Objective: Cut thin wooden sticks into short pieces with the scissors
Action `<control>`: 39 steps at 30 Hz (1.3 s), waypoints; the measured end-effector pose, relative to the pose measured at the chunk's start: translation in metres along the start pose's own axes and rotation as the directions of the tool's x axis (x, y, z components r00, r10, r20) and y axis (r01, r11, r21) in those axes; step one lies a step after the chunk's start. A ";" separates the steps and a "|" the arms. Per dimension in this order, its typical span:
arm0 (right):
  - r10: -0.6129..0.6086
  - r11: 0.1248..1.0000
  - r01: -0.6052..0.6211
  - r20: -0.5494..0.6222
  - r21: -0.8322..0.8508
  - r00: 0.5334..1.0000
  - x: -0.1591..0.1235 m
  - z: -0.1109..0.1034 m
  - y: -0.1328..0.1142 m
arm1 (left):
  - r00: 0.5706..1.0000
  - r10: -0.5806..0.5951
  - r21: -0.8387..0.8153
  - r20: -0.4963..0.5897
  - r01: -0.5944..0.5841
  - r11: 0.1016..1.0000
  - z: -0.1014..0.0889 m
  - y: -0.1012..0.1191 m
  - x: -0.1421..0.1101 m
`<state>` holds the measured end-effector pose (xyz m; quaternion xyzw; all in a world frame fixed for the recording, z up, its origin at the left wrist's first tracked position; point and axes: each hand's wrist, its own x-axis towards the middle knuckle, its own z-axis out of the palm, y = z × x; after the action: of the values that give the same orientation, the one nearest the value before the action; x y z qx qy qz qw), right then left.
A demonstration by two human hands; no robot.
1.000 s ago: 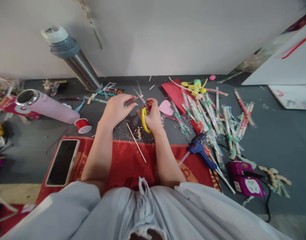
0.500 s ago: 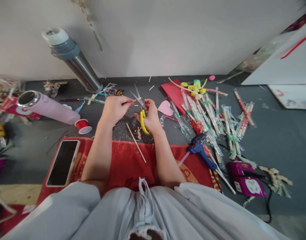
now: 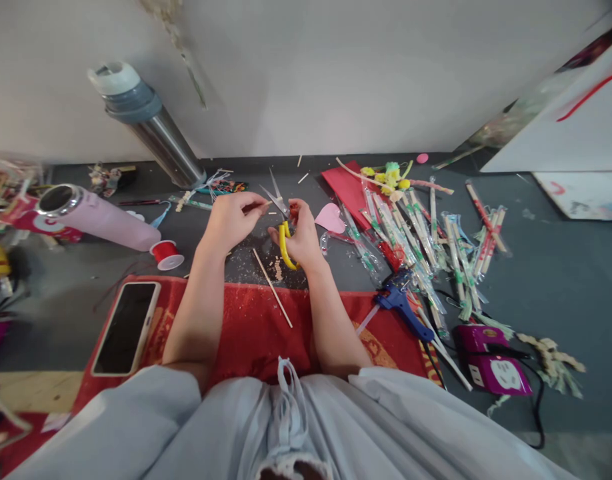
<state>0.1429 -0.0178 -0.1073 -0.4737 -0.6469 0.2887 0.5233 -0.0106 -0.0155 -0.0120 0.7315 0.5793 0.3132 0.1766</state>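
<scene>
So, seemingly mid-cut: right hand (image 3: 303, 237) grips yellow scissors (image 3: 285, 248) at frame centre, blades (image 3: 276, 193) parted, left hand's (image 3: 232, 219) fingers pinch what looks like a stick piece (image 3: 270, 203) beside them, offcuts (image 3: 277, 268) already on the bench (image 3: 561, 280), long stick (image 3: 273, 289) apparently uncut.

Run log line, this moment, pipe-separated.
left hand: pinching thin piece | right hand: holding scissors, blades open | loose stick: across edge of red cloth | glue gun: cloth's right end
</scene>
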 end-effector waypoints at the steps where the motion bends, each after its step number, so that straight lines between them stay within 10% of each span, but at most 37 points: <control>1: 0.002 1.000 -0.002 -0.006 0.012 1.000 0.000 -0.001 0.000 | 1.000 0.002 -0.003 0.000 -0.002 1.000 0.000 0.000 0.000; 39: 0.022 0.997 -0.028 0.076 0.069 0.997 -0.001 -0.004 -0.006 | 0.989 0.063 -0.015 0.130 -0.061 0.998 -0.007 -0.011 0.001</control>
<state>0.1447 -0.0212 -0.1016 -0.4519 -0.6496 0.3354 0.5112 -0.0232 -0.0128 -0.0130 0.7672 0.5417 0.2732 0.2084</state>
